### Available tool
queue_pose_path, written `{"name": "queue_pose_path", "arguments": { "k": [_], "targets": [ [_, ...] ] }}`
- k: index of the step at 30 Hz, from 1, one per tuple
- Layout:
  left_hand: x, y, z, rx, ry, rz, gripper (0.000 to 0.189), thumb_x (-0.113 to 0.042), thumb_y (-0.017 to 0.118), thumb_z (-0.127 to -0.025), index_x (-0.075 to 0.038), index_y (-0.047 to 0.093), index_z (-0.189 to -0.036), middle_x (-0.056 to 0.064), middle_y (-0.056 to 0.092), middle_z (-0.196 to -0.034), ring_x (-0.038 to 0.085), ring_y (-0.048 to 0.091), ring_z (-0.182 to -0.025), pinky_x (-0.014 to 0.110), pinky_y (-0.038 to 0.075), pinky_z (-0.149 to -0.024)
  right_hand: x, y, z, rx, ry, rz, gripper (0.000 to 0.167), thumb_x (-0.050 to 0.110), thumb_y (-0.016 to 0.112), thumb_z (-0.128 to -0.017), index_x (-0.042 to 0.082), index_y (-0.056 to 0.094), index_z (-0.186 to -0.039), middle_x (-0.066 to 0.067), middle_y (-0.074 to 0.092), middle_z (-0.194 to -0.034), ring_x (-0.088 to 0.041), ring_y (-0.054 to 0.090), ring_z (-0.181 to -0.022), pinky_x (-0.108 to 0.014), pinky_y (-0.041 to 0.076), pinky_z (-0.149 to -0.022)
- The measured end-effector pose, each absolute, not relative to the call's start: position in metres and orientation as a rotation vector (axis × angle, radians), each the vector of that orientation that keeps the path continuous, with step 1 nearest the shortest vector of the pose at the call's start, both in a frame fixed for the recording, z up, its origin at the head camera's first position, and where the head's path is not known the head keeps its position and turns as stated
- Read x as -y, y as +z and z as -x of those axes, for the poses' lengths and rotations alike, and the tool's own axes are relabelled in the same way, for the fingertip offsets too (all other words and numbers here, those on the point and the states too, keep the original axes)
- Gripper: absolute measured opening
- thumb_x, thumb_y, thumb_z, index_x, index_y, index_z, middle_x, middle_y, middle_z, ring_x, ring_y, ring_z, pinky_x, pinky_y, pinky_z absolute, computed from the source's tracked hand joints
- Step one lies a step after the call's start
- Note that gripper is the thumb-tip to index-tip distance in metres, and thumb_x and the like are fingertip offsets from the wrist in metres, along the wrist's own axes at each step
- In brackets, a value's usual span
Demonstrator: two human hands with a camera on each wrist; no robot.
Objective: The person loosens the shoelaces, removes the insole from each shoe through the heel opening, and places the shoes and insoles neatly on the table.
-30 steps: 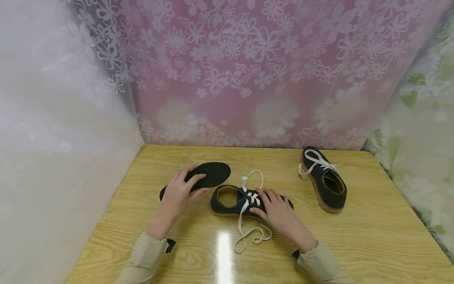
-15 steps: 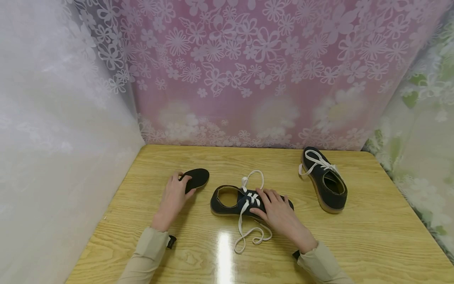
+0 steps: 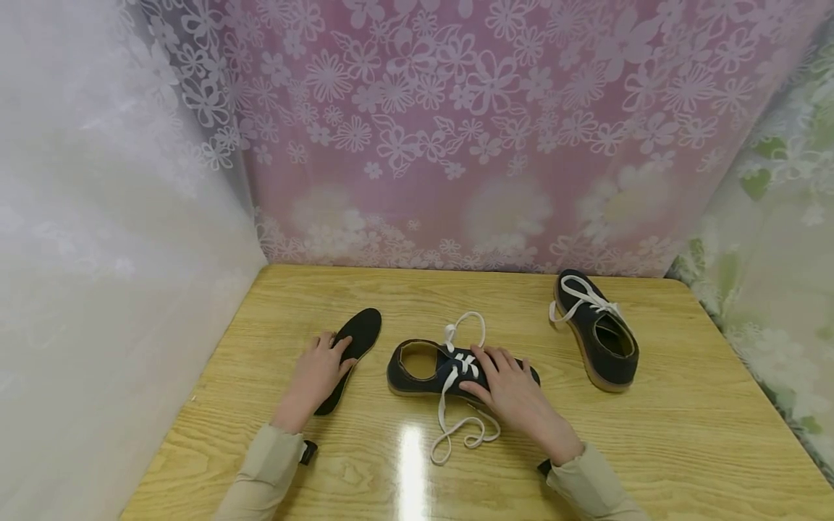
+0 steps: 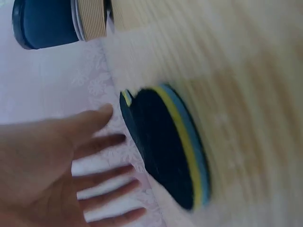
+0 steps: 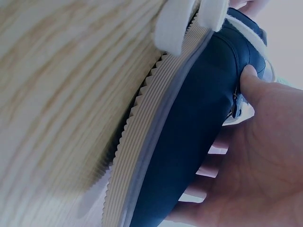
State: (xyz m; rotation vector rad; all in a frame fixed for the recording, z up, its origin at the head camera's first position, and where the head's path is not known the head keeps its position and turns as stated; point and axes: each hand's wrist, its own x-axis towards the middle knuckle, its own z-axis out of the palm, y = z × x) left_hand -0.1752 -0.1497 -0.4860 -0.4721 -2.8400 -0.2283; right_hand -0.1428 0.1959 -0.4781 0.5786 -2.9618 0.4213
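Observation:
A black insole (image 3: 362,331) lies slanted on the table at the left, its yellow and blue layered edge showing in the left wrist view, where the insole (image 4: 158,142) is slightly blurred. Over its middle is my left hand (image 3: 315,378); in the left wrist view that hand (image 4: 52,165) has its fingers spread, beside the insole. A dark navy shoe (image 3: 407,387) with loosened white laces sits at the centre, its toe to the right. My right hand (image 3: 511,391) holds the shoe's front part from above, thumb on the near side. In the right wrist view the shoe (image 5: 189,109) shows its ribbed tan sole.
The matching navy shoe (image 3: 602,340) stands at the back right, its white lace in a loop. A loose white lace (image 3: 456,430) trails over the wooden table (image 3: 684,434) in front of the centre shoe. Flowered curtains (image 3: 417,145) hang behind and at the sides.
My left hand has drawn the insole left, away from the centre shoe, set it down, and its fingers have loosened. The insole has turned to a steeper slant. My right hand has stayed still.

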Motion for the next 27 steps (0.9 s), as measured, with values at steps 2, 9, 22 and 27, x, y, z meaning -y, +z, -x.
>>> {"name": "queue_pose_path", "arguments": {
  "k": [2, 9, 22, 27],
  "targets": [
    [0.153, -0.486, 0.171, 2.848, -0.222, 0.526, 0.043, -0.024, 0.071, -0.096, -0.006, 0.065, -0.135, 0.024, 0.058, -0.135, 0.044, 0.058, -0.119, 0.056, 0.056, -0.085, -0.195, -0.478, 0.143, 2.963, 0.421, -0.581, 0.071, 0.051, 0.061, -0.098, 0.008, 0.045, -0.152, -0.024, 0.053, -0.141, -0.048, 0.047, -0.134, -0.075, 0.035, -0.101],
    [0.158, -0.487, 0.158, 3.031, -0.282, 0.659, 0.051, -0.02, 0.06, -0.104, -0.004, 0.048, -0.15, 0.022, 0.041, -0.156, 0.042, 0.04, -0.143, 0.072, 0.036, -0.105, -0.195, -0.478, 0.143, 2.953, 0.394, -0.585, 0.07, 0.05, 0.061, -0.098, 0.007, 0.046, -0.152, -0.024, 0.053, -0.141, -0.048, 0.048, -0.132, -0.075, 0.036, -0.1],
    [0.161, -0.491, 0.188, 3.097, -0.263, 0.551, 0.051, -0.021, 0.056, -0.106, -0.005, 0.044, -0.153, 0.021, 0.038, -0.158, 0.038, 0.04, -0.144, 0.077, 0.032, -0.103, -0.192, -0.476, 0.139, 2.991, 0.421, -0.567, 0.071, 0.051, 0.06, -0.099, 0.008, 0.044, -0.153, -0.024, 0.052, -0.142, -0.048, 0.046, -0.134, -0.075, 0.034, -0.101],
    [0.166, -0.49, 0.205, 3.114, -0.301, 0.536, 0.052, -0.021, 0.054, -0.106, -0.006, 0.042, -0.154, 0.021, 0.036, -0.159, 0.04, 0.038, -0.145, 0.078, 0.029, -0.104, -0.191, -0.476, 0.138, 2.986, 0.417, -0.566, 0.071, 0.051, 0.06, -0.099, 0.008, 0.044, -0.153, -0.024, 0.052, -0.142, -0.049, 0.046, -0.134, -0.075, 0.035, -0.101]
  ]
}}
